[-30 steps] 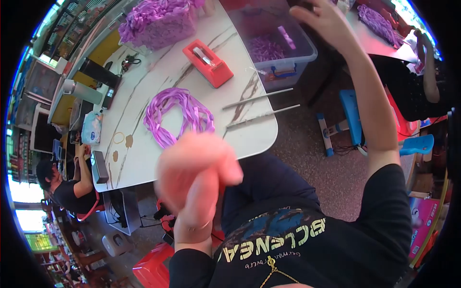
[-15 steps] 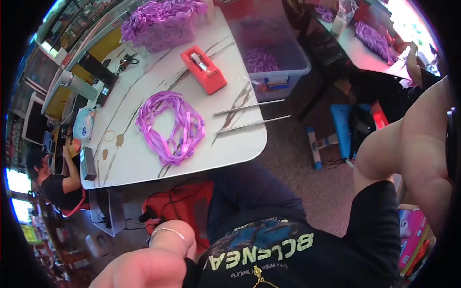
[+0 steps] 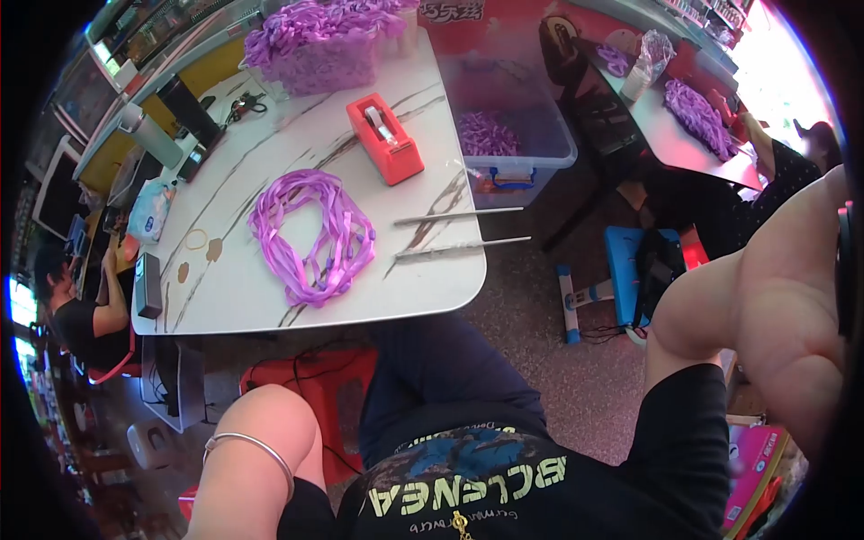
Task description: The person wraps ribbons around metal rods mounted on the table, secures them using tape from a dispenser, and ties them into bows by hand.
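My left arm is raised at the lower left, with a silver bangle (image 3: 256, 444) round the wrist. Only the base of my left hand (image 3: 229, 504) shows at the bottom edge; its fingers are out of frame. At the right edge, my right hand (image 3: 796, 337) is close to the camera beside a dark strip, its fingers hidden. Neither hand touches the table. On the white marbled table (image 3: 207, 301) lies a ring of purple ribbon loops (image 3: 274, 243). Two thin metal rods (image 3: 459, 216) stick out past the table's right edge. Behind them stands a red tape dispenser (image 3: 387, 144).
A clear bin of purple ribbons (image 3: 315, 67) stands at the table's back. Scissors (image 3: 245, 106), a tissue pack (image 3: 151, 211) and a grey box (image 3: 148, 283) line the left. A floor tub (image 3: 540, 144) holds more ribbon. People sit left and right. A red stool (image 3: 337, 405) stands below.
The view has shifted, so the table sits slightly lower and further left. My left forearm shows more fully and less of that hand shows. The things on the table have not moved.
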A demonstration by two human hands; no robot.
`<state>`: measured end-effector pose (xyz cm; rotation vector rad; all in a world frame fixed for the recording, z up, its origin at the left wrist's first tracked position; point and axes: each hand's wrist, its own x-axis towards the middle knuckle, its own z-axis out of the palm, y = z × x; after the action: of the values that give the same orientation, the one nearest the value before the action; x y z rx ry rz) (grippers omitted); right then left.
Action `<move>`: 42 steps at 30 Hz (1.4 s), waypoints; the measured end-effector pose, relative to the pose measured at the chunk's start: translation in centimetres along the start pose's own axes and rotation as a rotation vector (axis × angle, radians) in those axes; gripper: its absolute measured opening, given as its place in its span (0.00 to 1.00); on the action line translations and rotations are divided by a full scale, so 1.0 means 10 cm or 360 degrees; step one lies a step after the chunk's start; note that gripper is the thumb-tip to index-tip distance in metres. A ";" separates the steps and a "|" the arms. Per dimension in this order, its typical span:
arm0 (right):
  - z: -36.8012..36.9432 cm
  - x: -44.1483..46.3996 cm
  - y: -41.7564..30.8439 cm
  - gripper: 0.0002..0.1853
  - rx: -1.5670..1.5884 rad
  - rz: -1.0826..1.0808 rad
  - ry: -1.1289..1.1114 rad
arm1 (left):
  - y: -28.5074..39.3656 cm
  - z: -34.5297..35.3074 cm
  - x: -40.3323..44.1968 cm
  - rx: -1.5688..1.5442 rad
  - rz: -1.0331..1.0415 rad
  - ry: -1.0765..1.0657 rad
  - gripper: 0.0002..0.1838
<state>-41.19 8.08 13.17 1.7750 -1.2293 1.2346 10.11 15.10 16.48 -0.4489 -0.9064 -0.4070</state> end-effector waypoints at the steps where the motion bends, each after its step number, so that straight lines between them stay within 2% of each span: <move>1: -0.02 0.01 -0.03 0.23 0.0046 -0.0005 0.0022 | -0.15 0.07 -0.05 0.0004 0.0052 0.0020 0.10; 5: 0.00 -0.01 -0.21 0.24 0.0283 0.0038 0.0123 | -0.70 0.31 -0.16 0.0055 0.0223 0.0041 0.10; 6: -0.04 -0.03 -0.17 0.24 0.0349 0.0056 0.0137 | -1.29 0.39 -0.13 0.0079 0.0257 0.0047 0.10; 7: -0.06 -0.05 -0.21 0.24 0.0416 0.0077 0.0144 | -1.24 0.39 -0.12 0.0108 0.0287 0.0058 0.10; 8: -0.24 -0.10 0.05 0.24 0.0483 0.0080 0.0157 | -1.28 0.39 -0.10 0.0131 0.0334 0.0072 0.11; 9: -0.14 -0.09 -0.21 0.24 0.0548 0.0070 0.0175 | -1.29 0.39 -0.09 0.0146 0.0393 0.0088 0.11; 10: 0.02 -0.03 -0.49 0.24 0.0610 0.0055 0.0188 | -0.81 0.34 -0.11 0.0161 0.0455 0.0109 0.11; 12: -0.01 -0.02 -0.48 0.25 0.0744 0.0063 0.0195 | -0.91 0.35 -0.09 0.0212 0.0543 0.0147 0.11; 13: -0.11 0.04 -0.56 0.25 0.0817 0.0085 0.0202 | -1.27 0.39 -0.04 0.0244 0.0575 0.0152 0.11; 14: 0.12 0.04 -0.56 0.25 0.0897 0.0109 0.0205 | -1.27 0.38 -0.02 0.0282 0.0608 0.0156 0.11; 16: 0.50 0.18 -1.23 0.25 0.1059 0.0166 0.0198 | -1.30 0.35 0.02 0.0370 0.0664 0.0167 0.11; 17: 0.71 0.28 -1.56 0.25 0.1136 0.0194 0.0195 | -0.85 0.35 -0.02 0.0411 0.0694 0.0173 0.11; 19: 0.85 0.35 -1.79 0.26 0.1287 0.0246 0.0206 | -0.90 0.34 0.02 0.0477 0.0758 0.0177 0.11; 20: 1.03 0.22 -1.96 0.20 0.1496 0.0420 -0.0076 | -0.89 0.34 0.04 0.0507 0.0798 0.0178 0.11; 21: 1.09 0.10 -1.98 0.12 0.1365 0.0449 -0.0560 | -0.86 0.18 -0.01 0.0444 0.0455 0.0233 0.07; 22: 1.29 -0.05 -2.05 0.06 0.1428 0.0381 -0.0793 | -0.82 -0.10 -0.13 0.0380 0.0113 0.0286 0.03; 23: 1.41 -0.23 -2.16 0.04 0.1529 0.0565 -0.1012 | -0.88 -0.43 -0.24 0.0958 -0.0115 0.0001 0.03; 24: 1.55 -0.47 -2.18 0.06 0.1544 0.0541 -0.1215 | -1.00 -0.75 -0.38 0.1534 -0.0355 -0.0285 0.05; 25: 1.64 -0.66 -2.19 0.07 0.1530 0.0562 -0.1433 | -1.11 -0.97 -0.51 0.1490 -0.1140 -0.0366 0.05; 26: 1.73 -0.84 -2.18 0.07 0.1566 0.0434 -0.1435 | -1.20 -1.20 -0.59 0.1871 -0.1340 -0.0971 0.05; 27: 1.76 -0.97 -2.20 0.07 0.1600 0.0578 -0.1477 | -1.23 -1.45 -0.74 0.2025 -0.1555 -0.1187 0.03; 28: 1.78 -1.05 -2.22 0.07 0.1631 0.0724 -0.1513 | -1.22 -1.65 -0.86 0.2210 -0.1675 -0.1393 0.03; 29: 1.79 -1.06 -2.24 0.07 0.1649 0.0729 -0.1512 | -1.20 -1.80 -0.94 0.2388 -0.1792 -0.1609 0.04; 30: 1.80 -1.07 -2.24 0.07 0.1559 0.0719 -0.1475 | -1.18 -1.89 -1.01 0.2399 -0.1796 -0.1618 0.04; 32: 1.81 -1.09 -2.28 0.07 0.1471 0.0717 -0.1442 | -1.15 -1.99 -1.10 0.2289 -0.2122 -0.1669 0.06; 33: 1.82 -1.08 -2.30 0.07 0.1427 0.0764 -0.1439 | -1.16 -1.99 -1.12 0.2321 -0.2183 -0.1712 0.08; 37: 1.82 -1.11 -2.34 0.06 0.1397 0.0847 -0.1330 | -1.21 -2.03 -1.16 0.2446 -0.2174 -0.1822 0.07; 40: 1.82 -1.13 -2.35 0.05 0.1373 0.0833 -0.1323 | -1.26 -2.10 -1.09 0.2464 -0.2024 -0.1975 0.07; 42: 1.83 -1.13 -2.35 0.05 0.1383 0.0822 -0.1299 | -1.37 -2.13 -0.95 0.2439 -0.2287 -0.1828 0.08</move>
<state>-14.41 4.14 -3.73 2.9088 -1.8510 1.5221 11.74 -6.31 -0.04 1.6946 -2.2373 -0.5674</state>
